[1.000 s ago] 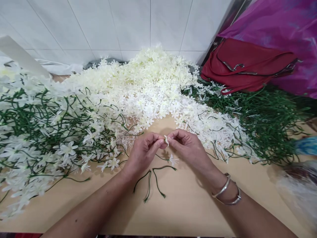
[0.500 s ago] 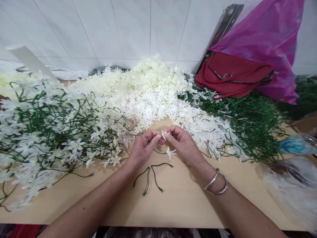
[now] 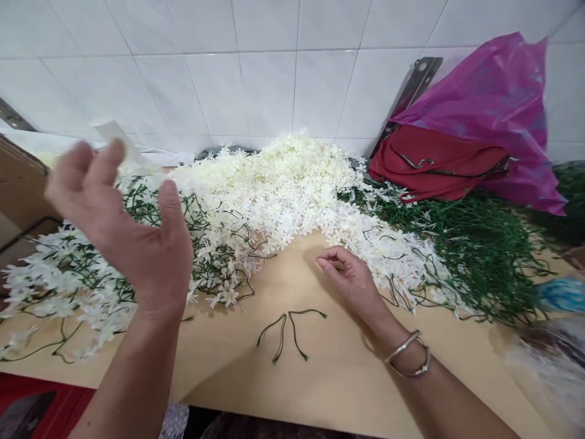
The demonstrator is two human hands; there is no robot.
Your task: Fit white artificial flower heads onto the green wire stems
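My left hand is raised with fingers spread and nothing in it, held above a heap of white artificial flowers on green stems. My right hand hovers low over the table, its fingers curled and the thumb against the index finger. Nothing shows between those fingertips. Just behind the right hand spreads a pile of loose white blossoms. Thin green stems lie on the bare tabletop in front of both hands.
A mass of green stems covers the right side of the table. Behind it rest a red bag and a purple plastic bag. Clear plastic wrapping sits front right; a cardboard box stands far left.
Both hands were together holding a small white flower. My left hand has since swung up and left and opened; the flower no longer shows. The view has tilted up slightly.
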